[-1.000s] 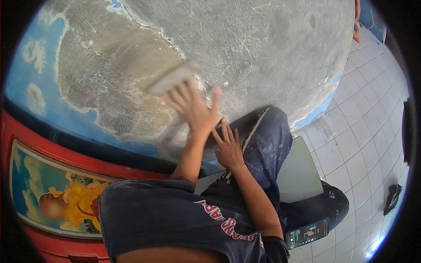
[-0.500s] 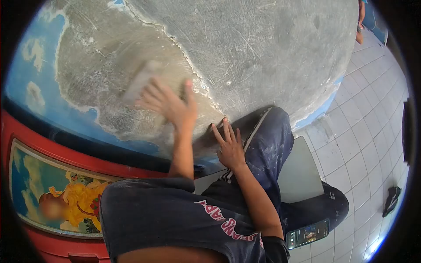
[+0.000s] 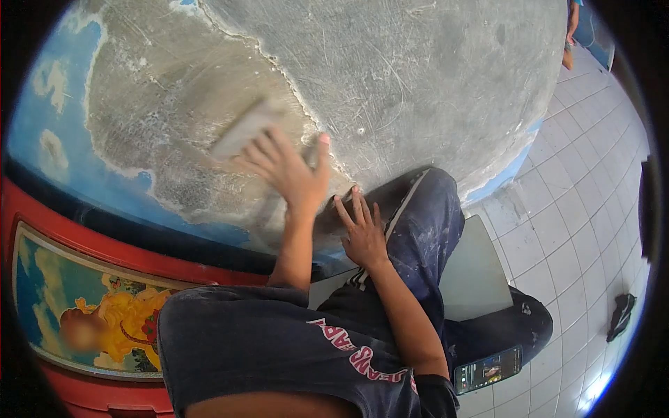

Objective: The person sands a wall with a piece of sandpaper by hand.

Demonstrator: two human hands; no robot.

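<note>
My left hand (image 3: 287, 167) lies against the wall with its fingers over a pale grey flat sheet (image 3: 247, 129), which looks like sandpaper. The sheet is blurred by motion, and its lower edge is hidden under my fingers; my thumb points away from it. Below and around it is a bare, scratched cement patch (image 3: 160, 104) of the wall. My right hand (image 3: 364, 233) holds nothing. Its fingers are spread, with the fingertips against the wall's lower part beside my raised knee (image 3: 435, 209).
Blue paint (image 3: 42, 132) borders the patch on the left. A red frame with a picture panel (image 3: 42, 272) stands at lower left. A phone (image 3: 488, 369) rests by my leg. On the tiled floor (image 3: 571, 230) lies a black object (image 3: 621, 317). Another person's arm (image 3: 573, 24) shows at upper right.
My left hand and the sheet under it have slid to the right along the wall. My right hand stays in place.
</note>
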